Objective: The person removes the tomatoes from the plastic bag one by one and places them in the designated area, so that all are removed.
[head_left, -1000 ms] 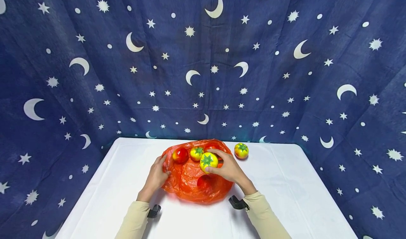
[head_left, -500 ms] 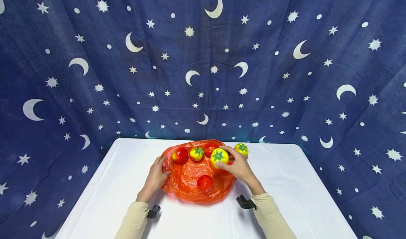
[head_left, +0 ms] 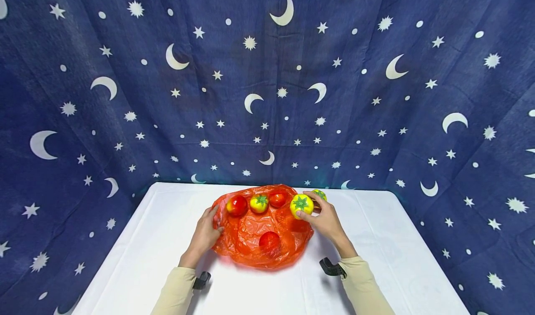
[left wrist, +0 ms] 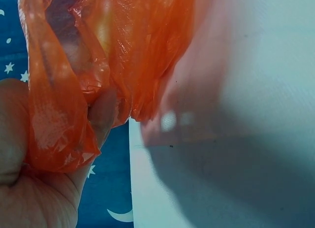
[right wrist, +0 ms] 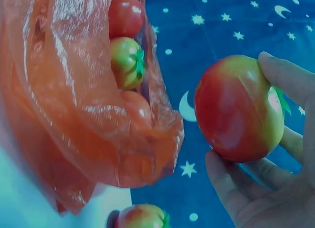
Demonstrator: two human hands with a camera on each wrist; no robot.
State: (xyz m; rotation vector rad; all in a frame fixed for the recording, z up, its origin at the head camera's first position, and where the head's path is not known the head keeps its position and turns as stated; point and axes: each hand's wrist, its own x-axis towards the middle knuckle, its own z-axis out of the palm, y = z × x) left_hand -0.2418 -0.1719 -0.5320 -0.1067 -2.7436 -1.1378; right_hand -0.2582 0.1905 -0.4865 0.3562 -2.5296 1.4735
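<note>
A thin red plastic bag (head_left: 248,226) lies spread with its mouth up. My left hand (head_left: 205,233) grips the bag's left rim, its film bunched between thumb and fingers (left wrist: 103,110) in the left wrist view. Inside are a red-and-yellow tomato (head_left: 237,205), a yellow tomato (head_left: 259,204) with a green leafy top, and a red one (head_left: 277,199). Another red shape (head_left: 269,242) shows through the near film. Over the bag's right edge, my right hand (head_left: 328,219) holds a yellow-and-red tomato (right wrist: 236,110) between thumb and fingers, green top up.
One more tomato (head_left: 320,193) stands on the white table (head_left: 376,240) beyond the right hand, which partly hides it. A blue curtain (head_left: 267,96) with moons and stars hangs behind the table's far edge.
My right hand has carried its tomato from above the bag's middle rightward to its right edge, uncovering the red tomato at the back. The left hand stays on the rim.
</note>
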